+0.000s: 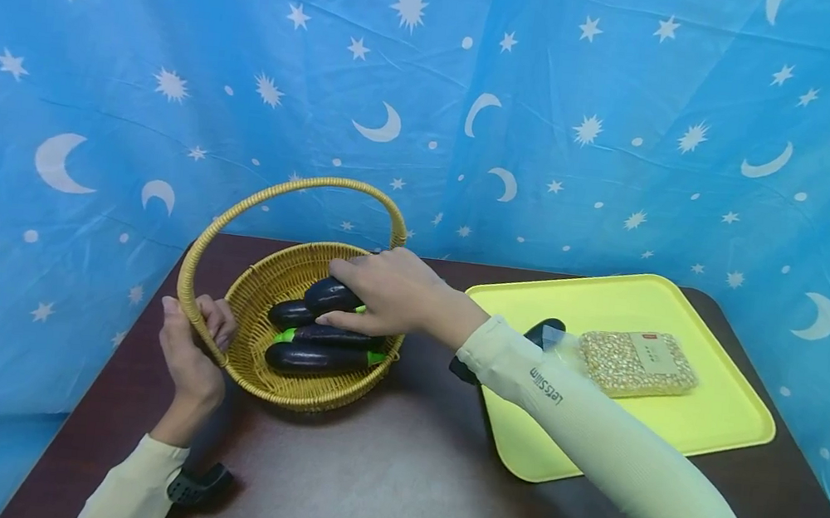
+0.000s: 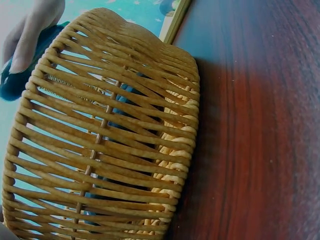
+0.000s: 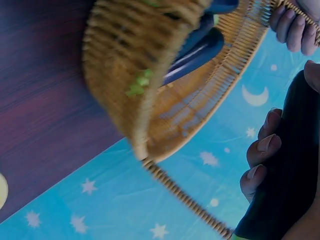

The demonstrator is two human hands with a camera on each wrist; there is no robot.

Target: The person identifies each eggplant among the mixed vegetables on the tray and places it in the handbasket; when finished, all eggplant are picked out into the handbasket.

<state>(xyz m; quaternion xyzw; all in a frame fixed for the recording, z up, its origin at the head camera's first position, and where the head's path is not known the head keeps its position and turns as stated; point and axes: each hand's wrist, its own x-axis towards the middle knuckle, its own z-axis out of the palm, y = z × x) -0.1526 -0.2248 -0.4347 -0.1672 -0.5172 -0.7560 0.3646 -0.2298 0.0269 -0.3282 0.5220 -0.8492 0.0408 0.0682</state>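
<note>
Along the right sleeve [image 1: 546,380], dark printing reads "Let's Slim". Pale stretch fabric, left sleeve [image 1: 139,478] similar, with a black strap [image 1: 198,484] at the wrist. On the clear plastic pack of kernels [image 1: 637,364], a pale label [image 1: 653,353] has a red mark at one corner; its print is too small to read from where I stand. Pack is a flattish rectangular block, grains mottled cream and tan.

Hands are apart. Right hand [image 1: 389,294] is clamped on an eggplant [image 1: 329,295], fingers curled round it, held over the basket [image 1: 296,400]; whether it touches those beneath, I can't tell. Left hand [image 1: 196,346] grips the handle [image 1: 332,183] low down, by the basket rim, fingers curled.

Basket: round, yellow-tan wicker, sitting on the worktop [image 1: 363,487]. Weave is open, with slanting strands and visible gaps in the left wrist view; handle is a tall arch, tightly wrapped. Inside lie three more eggplants [image 1: 319,358], glossy, purple-black, elongated, blunt-ended; bright green caps show on the front two, pointing opposite ways.

Pack lies on a yellow tray [image 1: 723,414]: smooth, rectangular, rounded corners, raised lip. Beside it, a dark rounded object [image 1: 546,332] is partly hidden by the right sleeve; can't tell what. Worktop is dark reddish-brown, streaky wood grain, slight sheen. Behind hangs creased blue cloth [image 1: 433,69] printed with white moons, stars and dots.
</note>
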